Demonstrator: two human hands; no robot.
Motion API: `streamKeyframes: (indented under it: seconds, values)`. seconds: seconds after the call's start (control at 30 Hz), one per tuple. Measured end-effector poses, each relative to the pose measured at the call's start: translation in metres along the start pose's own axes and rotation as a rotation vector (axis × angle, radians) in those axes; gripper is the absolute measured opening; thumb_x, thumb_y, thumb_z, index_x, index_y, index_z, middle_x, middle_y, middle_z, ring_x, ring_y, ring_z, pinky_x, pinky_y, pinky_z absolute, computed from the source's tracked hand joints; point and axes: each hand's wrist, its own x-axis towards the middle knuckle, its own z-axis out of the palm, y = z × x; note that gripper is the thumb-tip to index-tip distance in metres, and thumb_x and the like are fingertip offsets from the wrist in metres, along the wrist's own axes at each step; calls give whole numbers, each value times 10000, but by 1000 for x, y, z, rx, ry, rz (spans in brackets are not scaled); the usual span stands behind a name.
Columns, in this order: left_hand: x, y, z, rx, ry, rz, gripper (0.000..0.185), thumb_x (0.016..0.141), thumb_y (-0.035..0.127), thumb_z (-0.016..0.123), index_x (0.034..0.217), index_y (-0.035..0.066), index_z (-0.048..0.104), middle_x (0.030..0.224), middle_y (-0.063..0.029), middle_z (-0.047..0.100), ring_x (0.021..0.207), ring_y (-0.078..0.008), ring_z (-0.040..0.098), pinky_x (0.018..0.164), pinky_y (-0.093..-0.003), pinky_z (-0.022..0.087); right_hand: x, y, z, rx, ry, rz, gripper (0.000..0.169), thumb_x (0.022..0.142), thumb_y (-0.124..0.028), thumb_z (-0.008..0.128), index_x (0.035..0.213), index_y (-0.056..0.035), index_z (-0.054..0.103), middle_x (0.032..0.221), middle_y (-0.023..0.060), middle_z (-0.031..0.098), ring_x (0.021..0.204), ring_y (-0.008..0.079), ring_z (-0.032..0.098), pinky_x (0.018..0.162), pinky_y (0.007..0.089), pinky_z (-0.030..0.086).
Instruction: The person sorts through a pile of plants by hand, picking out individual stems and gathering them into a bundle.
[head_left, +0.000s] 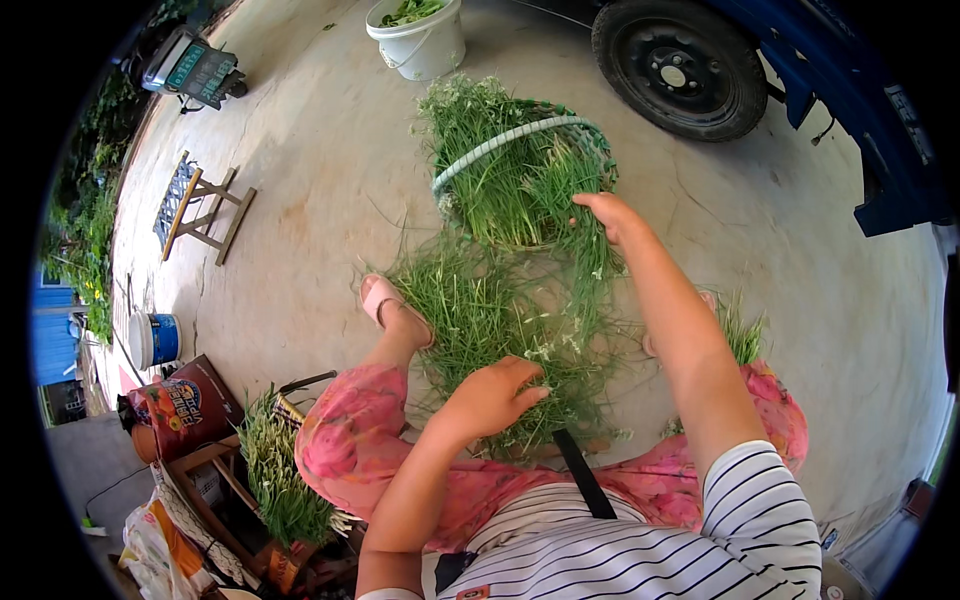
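Note:
On the concrete between my feet lies a loose heap of garlic chives (480, 315), with long green stalks and some white flower heads. My left hand (495, 396) rests low over the near part of this heap, thumb apart from the curled fingers; the fingertips are partly hidden among the stalks. Beyond the heap stands a woven basket (606, 154) with a pale wrapped handle (510, 142), filled with upright chives (487, 191). At its right rim my right hand (606, 214) grips a bunch of chives (592, 259) that hangs down toward the heap.
A white bucket (427, 52) of leafy greens stands beyond the basket, near a vehicle wheel (679, 71). At left are a folding stool (199, 210) and a paint bucket (155, 339). More chives (281, 472) lie beside my left knee; another bunch (741, 330) is at right.

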Motion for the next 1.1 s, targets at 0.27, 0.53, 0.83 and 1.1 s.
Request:
streamKeyframes:
  seconds: [0.27,0.53,0.83,1.1]
  values:
    - [94,-86,20,-493,421,-430,435,900,393,492,1118,21,547,1020,-75,596,905,-221,556,804,-340,423,-13,44,-7,245,-73,87,200,877,-210,528,979,-38,542,787,60,583,625,160,565,545,360,529]
    - [146,-62,71,-1526,252,-615,640,813,507,589,1199,9,476,1126,-136,546,979,-239,537,833,-395,440,-105,132,33,264,-118,65,305,877,-215,544,1085,5,506,963,115,588,781,212,588,676,366,517]
    - [98,-15,67,-1342,441,-355,314,756,119,709,968,-37,538,920,-149,628,774,-224,640,645,-355,541,-189,99,-3,-803,-314,-57,710,787,-453,633,1224,61,412,1193,288,474,1111,303,504,908,336,413]
    - [54,89,61,-146,469,33,527,776,35,619,1243,-13,379,1142,-183,530,1001,-271,554,837,-363,453,-238,106,29,0,-179,-642,671,762,-387,698,1214,27,424,1061,65,531,956,159,516,804,281,433]
